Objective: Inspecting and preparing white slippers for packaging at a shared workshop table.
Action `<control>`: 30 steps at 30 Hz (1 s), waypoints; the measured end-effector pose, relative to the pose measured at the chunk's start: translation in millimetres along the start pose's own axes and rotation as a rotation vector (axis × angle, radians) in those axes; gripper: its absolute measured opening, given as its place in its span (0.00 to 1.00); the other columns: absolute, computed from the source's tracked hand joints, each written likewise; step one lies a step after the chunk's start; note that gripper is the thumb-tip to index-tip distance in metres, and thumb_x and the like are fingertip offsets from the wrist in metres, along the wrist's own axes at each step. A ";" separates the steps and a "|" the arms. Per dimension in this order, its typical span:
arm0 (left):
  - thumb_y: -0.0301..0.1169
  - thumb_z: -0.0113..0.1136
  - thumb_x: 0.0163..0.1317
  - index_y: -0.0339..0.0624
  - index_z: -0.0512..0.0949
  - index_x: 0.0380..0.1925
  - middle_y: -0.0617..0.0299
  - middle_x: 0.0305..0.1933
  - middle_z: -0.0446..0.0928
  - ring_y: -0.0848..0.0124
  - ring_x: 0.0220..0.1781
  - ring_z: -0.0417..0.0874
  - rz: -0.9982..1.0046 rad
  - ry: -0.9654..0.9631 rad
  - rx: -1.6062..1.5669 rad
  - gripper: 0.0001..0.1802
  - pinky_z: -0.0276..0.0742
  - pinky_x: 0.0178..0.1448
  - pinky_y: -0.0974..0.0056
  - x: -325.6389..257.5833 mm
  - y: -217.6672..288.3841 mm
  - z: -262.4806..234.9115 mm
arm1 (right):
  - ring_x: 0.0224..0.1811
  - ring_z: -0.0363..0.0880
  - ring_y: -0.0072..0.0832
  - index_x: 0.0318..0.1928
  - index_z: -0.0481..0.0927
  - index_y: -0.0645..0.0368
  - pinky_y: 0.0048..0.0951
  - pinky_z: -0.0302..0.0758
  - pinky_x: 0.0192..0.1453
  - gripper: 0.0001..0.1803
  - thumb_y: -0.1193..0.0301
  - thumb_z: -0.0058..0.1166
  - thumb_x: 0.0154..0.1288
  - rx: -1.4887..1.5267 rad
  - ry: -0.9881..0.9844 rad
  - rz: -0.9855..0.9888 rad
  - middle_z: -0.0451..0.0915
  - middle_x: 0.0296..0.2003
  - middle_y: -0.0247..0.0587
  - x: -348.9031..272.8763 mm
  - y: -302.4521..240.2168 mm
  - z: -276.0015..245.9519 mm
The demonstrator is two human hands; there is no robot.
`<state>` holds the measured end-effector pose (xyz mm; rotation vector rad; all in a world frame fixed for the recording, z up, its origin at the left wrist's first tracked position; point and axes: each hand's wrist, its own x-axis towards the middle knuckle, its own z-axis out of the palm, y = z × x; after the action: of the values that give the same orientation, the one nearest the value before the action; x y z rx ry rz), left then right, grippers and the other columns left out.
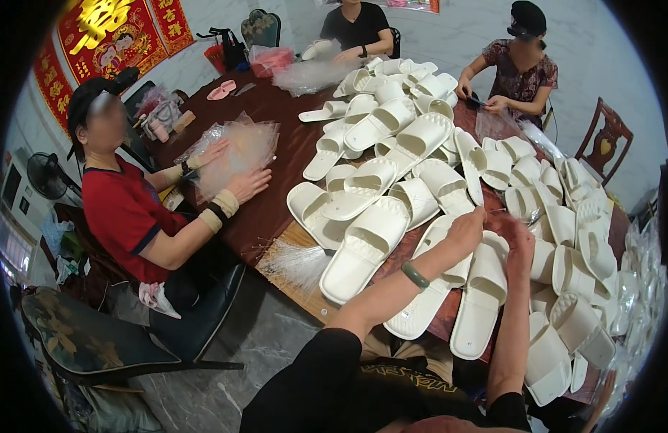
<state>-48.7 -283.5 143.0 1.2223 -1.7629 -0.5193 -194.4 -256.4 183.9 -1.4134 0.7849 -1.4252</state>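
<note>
Over a pair of white slippers at the table's near edge, my two hands are raised close together. My left hand (465, 232), with a green bangle on its wrist, has its fingers pinched together; what they hold is too small to make out. Just beside it, my right hand (513, 238) is bent inward, its fingers blurred and partly hidden. One slipper (478, 328) lies toe away between my forearms. Its neighbour (413, 317) lies partly under my left forearm. Left of them, a bundle of thin clear plastic strands (298, 268) rests on a wooden board (305, 303).
A large heap of white slippers (420, 137) covers the middle of the table, with more slippers (565, 224) at the right. Clear-wrapped packages (640, 281) are stacked at the right edge. Three co-workers sit around the table; one handles clear plastic bags (236, 151). A chair (95, 335) stands left.
</note>
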 end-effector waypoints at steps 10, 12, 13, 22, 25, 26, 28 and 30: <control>0.29 0.40 0.65 0.34 0.69 0.37 0.41 0.32 0.76 0.45 0.37 0.77 -0.058 -0.016 -0.126 0.10 0.71 0.41 0.50 4.0 2.5 -0.9 | 0.32 0.74 0.16 0.38 0.80 0.67 0.18 0.70 0.38 0.08 0.75 0.53 0.61 -0.257 -0.108 0.250 0.80 0.30 0.32 -4.2 22.3 -0.3; 0.28 0.40 0.64 0.34 0.69 0.37 0.41 0.32 0.76 0.45 0.37 0.77 -0.051 -0.001 -0.118 0.09 0.71 0.41 0.50 4.2 2.4 -0.2 | 0.31 0.74 0.16 0.37 0.80 0.67 0.17 0.70 0.38 0.08 0.75 0.53 0.60 -0.305 -0.169 0.193 0.80 0.30 0.31 -6.0 26.5 -4.5; 0.28 0.41 0.64 0.34 0.69 0.36 0.41 0.32 0.76 0.45 0.37 0.77 -0.085 -0.018 -0.121 0.09 0.71 0.41 0.50 4.2 2.0 0.4 | 0.31 0.74 0.16 0.37 0.80 0.67 0.17 0.70 0.38 0.08 0.75 0.53 0.60 -0.335 -0.142 0.222 0.80 0.30 0.31 -7.5 28.9 -7.1; 0.23 0.42 0.56 0.36 0.70 0.34 0.42 0.32 0.77 0.47 0.37 0.78 -0.161 -0.069 0.046 0.08 0.71 0.42 0.48 0.3 -5.8 5.0 | 0.55 0.71 0.31 0.58 0.66 0.61 0.41 0.72 0.54 0.25 0.58 0.45 0.68 0.791 0.869 0.321 0.74 0.50 0.43 42.5 -9.2 -16.0; 0.25 0.44 0.56 0.37 0.70 0.33 0.43 0.32 0.77 0.47 0.36 0.78 -0.148 -0.095 0.036 0.07 0.71 0.42 0.48 2.2 -6.6 4.8 | 0.48 0.76 0.36 0.45 0.76 0.64 0.40 0.73 0.52 0.24 0.54 0.41 0.68 0.805 0.206 0.299 0.78 0.43 0.48 32.0 -27.3 0.8; 0.25 0.44 0.56 0.37 0.70 0.33 0.43 0.32 0.77 0.47 0.36 0.78 -0.101 -0.070 0.033 0.07 0.71 0.42 0.48 3.5 -6.3 4.5 | 0.44 0.78 0.38 0.38 0.80 0.64 0.41 0.73 0.50 0.26 0.52 0.40 0.68 0.723 -0.295 0.274 0.80 0.39 0.49 27.2 -35.1 3.5; 0.28 0.45 0.56 0.38 0.70 0.33 0.44 0.31 0.77 0.47 0.36 0.78 -0.193 -0.120 0.006 0.07 0.71 0.42 0.49 5.7 -6.0 3.7 | 0.31 0.78 0.28 0.33 0.79 0.66 0.26 0.73 0.36 0.22 0.57 0.44 0.67 0.215 -0.536 -0.036 0.80 0.32 0.44 18.0 -37.3 14.6; 0.29 0.45 0.57 0.37 0.70 0.32 0.44 0.30 0.78 0.48 0.36 0.79 -0.232 -0.138 -0.077 0.08 0.72 0.42 0.50 6.5 -5.5 2.1 | 0.28 0.74 0.18 0.32 0.78 0.68 0.15 0.69 0.34 0.12 0.69 0.50 0.65 -0.230 -0.298 0.090 0.78 0.26 0.38 8.2 -35.1 20.4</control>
<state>-48.4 -291.9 140.7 1.3717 -1.7060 -0.8164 -179.9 -248.3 221.8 -1.6961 0.8261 -1.0484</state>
